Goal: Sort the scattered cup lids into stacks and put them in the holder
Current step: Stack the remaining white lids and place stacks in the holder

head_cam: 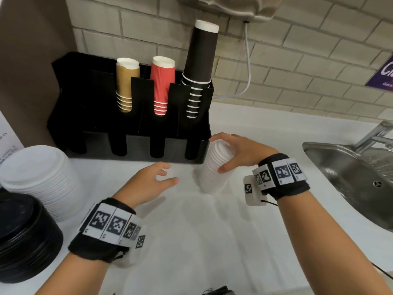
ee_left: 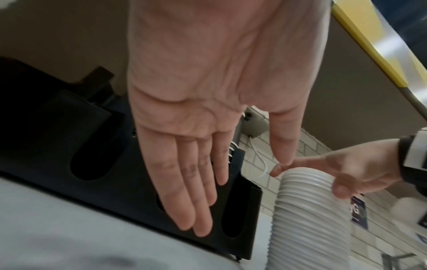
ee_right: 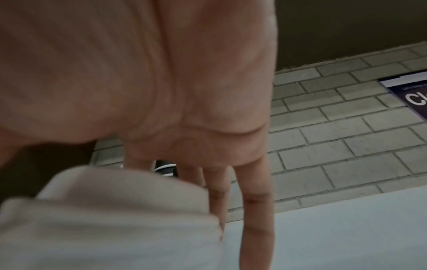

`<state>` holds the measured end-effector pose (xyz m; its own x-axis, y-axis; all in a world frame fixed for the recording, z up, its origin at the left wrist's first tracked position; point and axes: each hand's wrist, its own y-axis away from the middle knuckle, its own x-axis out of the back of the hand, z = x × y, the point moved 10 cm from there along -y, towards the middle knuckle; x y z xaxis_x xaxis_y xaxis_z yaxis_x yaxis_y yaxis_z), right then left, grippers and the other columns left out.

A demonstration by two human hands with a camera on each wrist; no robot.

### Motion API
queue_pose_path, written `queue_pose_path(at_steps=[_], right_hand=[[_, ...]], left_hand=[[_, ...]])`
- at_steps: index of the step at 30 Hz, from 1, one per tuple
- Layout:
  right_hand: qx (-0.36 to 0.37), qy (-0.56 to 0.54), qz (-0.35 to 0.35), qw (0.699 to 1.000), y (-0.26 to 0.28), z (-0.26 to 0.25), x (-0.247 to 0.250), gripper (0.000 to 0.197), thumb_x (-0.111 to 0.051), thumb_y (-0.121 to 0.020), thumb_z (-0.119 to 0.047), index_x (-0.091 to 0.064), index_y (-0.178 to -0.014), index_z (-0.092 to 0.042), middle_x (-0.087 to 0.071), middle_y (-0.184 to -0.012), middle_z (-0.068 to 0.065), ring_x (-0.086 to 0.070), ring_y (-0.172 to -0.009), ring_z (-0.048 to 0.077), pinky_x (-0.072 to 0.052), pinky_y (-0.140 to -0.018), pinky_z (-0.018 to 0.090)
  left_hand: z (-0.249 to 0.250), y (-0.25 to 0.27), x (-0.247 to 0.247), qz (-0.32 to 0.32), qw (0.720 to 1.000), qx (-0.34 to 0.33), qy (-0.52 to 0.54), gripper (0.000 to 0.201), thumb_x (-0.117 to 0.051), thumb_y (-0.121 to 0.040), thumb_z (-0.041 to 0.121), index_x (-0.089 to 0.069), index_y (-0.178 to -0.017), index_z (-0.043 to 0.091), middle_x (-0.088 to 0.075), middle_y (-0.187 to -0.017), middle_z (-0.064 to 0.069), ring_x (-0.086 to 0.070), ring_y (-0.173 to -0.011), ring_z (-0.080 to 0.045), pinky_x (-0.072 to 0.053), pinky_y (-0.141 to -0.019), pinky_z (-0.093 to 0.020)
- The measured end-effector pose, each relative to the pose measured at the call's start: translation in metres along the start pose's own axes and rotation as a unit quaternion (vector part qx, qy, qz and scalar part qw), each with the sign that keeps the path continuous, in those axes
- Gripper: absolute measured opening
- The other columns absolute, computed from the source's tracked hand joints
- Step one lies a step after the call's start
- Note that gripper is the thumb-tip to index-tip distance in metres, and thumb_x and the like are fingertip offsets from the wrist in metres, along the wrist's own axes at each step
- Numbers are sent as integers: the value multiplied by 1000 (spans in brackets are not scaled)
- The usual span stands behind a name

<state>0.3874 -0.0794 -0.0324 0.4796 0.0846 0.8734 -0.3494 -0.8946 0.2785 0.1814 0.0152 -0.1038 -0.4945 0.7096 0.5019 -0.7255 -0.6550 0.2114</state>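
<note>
A tall stack of small white lids (head_cam: 214,167) stands tilted on the white counter just right of the black holder (head_cam: 131,143). My right hand (head_cam: 229,154) grips its top, thumb in front and fingers behind; the same stack of small white lids (ee_left: 309,210) shows ribbed in the left wrist view, and blurred in the right wrist view (ee_right: 110,219). My left hand (head_cam: 157,179) hovers open to the left of the stack, fingers straight, holding nothing. The holder's front slots look dark and I cannot tell their contents.
Gold cups (head_cam: 127,81), red cups (head_cam: 162,81) and black cups (head_cam: 201,60) fill the holder's rear slots. A stack of large white lids (head_cam: 40,177) and black lids (head_cam: 23,235) stand at the left edge. A steel sink (head_cam: 348,179) lies at right.
</note>
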Motion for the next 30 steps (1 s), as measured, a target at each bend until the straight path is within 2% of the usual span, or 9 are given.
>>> queue_pose_path(at_steps=[6,11,15,18,20,22,24,26,30], right_hand=[[2,22,-3,1000,-2,-5,2,71,-83,-71,-28,-46,-130,-42,-47,-129,0,-45,-118,23,-43,-99,38],[18,14,20,1000,1,-11,14,67,-83,-71,-27,-49,-127,-42,-49,-126,0,-45,-117,21,-41,-94,33],[61,10,62,996,12,-30,34,65,-84,-69,-28,-51,-123,-43,-52,-127,-7,-46,-117,17,-39,-92,29],[151,-53,77,984,27,-77,36,68,-85,-68,-30,-51,-124,-45,-50,-126,-25,-47,-112,-2,-37,-89,15],[216,-96,62,970,35,-116,24,70,-85,-68,-29,-50,-127,-40,-51,-125,-25,-48,-114,-7,-39,-85,7],[258,-120,42,958,37,-147,7,69,-86,-68,-25,-51,-127,-30,-54,-125,-17,-51,-117,2,-46,-87,14],[271,-134,32,953,36,-165,-6,69,-87,-68,-23,-51,-127,-25,-55,-122,-13,-54,-115,10,-50,-89,25],[270,-148,35,951,33,-172,-12,70,-87,-68,-21,-51,-129,-23,-57,-120,-10,-55,-114,14,-51,-91,31],[259,-202,3,945,29,-174,-20,77,-86,-69,-17,-49,-136,-26,-55,-128,-2,-55,-118,15,-54,-94,41]], left_hand=[[-25,1,14,13,998,25,49,45,-67,-87,41,-52,-128,29,-55,-120,7,-61,-102,-17,-48,-81,-27],[-28,0,22,28,997,15,68,42,-67,-87,40,-53,-126,30,-56,-120,7,-61,-102,-16,-46,-72,-22],[-9,4,32,59,992,-42,99,37,-64,-89,39,-53,-124,34,-58,-121,12,-62,-101,-13,-48,-75,-22],[18,12,33,38,968,-104,225,56,-66,-77,56,-52,-129,39,-61,-124,13,-65,-106,-11,-51,-84,-26],[36,18,26,-20,936,-138,322,76,-73,-66,66,-48,-133,43,-60,-130,8,-65,-110,-13,-52,-88,-31],[49,23,19,-75,905,-163,386,83,-77,-62,67,-48,-135,42,-61,-132,3,-64,-114,-21,-54,-90,-38],[56,28,18,-100,874,-184,438,73,-77,-67,61,-54,-132,37,-63,-130,-2,-63,-116,-24,-55,-87,-40],[54,31,22,-101,851,-181,483,63,-77,-72,54,-58,-129,34,-62,-132,-4,-61,-119,-24,-55,-86,-39],[39,36,33,-88,843,-175,501,63,-77,-75,49,-57,-132,32,-60,-134,-5,-61,-118,-27,-55,-86,-37]])
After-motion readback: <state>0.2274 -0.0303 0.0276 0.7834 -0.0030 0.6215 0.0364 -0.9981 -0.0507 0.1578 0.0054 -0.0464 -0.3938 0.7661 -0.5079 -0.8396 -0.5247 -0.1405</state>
